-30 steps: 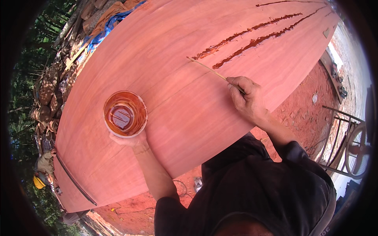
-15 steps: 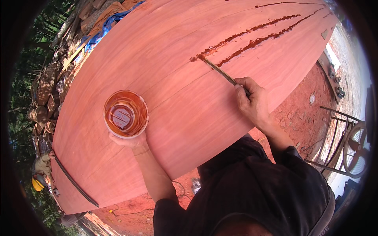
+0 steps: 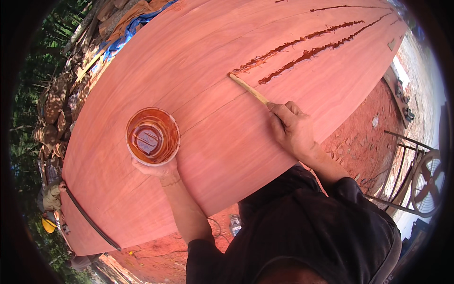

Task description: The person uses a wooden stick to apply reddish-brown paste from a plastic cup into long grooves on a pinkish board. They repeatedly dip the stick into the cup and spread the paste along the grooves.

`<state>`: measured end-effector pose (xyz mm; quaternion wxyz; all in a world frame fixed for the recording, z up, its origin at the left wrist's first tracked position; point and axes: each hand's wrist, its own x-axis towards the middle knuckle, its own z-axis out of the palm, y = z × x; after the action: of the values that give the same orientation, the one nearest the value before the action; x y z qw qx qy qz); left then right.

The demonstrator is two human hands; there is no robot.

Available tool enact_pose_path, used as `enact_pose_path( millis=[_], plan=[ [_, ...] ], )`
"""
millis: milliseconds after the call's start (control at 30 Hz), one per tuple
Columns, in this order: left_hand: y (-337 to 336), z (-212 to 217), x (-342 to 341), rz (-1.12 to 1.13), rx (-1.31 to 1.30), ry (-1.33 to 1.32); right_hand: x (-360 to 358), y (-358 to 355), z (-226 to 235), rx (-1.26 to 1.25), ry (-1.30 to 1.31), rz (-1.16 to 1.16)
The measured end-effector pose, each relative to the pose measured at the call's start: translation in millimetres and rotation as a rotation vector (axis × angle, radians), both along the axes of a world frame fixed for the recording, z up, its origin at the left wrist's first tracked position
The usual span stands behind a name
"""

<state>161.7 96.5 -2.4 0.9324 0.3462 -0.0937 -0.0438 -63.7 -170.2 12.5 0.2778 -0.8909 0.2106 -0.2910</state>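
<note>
A large reddish wooden slab (image 3: 198,71) fills most of the view. Two dark wet streaks (image 3: 302,47) run along cracks in its far right part. My right hand (image 3: 291,128) grips a thin wooden stick (image 3: 248,88), whose tip touches the near end of one streak. My left hand (image 3: 156,168) holds a clear plastic cup (image 3: 152,136) from below, over the slab. The cup holds a brown glossy liquid.
Red dirt ground (image 3: 359,142) lies right of the slab. A metal frame with a fan (image 3: 425,182) stands at the far right. Piled wood and a blue tarp (image 3: 118,38) lie beyond the slab's left edge. A black strip (image 3: 90,220) crosses the slab's lower left end.
My right hand has pushed the stick forward and leftward until its tip reached the near end of the dark streak. The cup has stayed in place.
</note>
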Motion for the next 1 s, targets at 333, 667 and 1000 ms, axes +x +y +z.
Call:
enact_pose_path(
  millis=[333, 667, 1000],
  plan=[
    [2, -3, 3, -0.085, -0.056, -0.053, 3, 17, -2, 0.044, -0.077, 0.034],
    [3, -4, 2, -0.011, 0.031, -0.033, 5, -38, 6, 0.187, -0.113, 0.0],
    [5, -5, 1, -0.053, -0.009, -0.039, 5, -53, 21, 0.077, -0.066, 0.153]
  ],
)
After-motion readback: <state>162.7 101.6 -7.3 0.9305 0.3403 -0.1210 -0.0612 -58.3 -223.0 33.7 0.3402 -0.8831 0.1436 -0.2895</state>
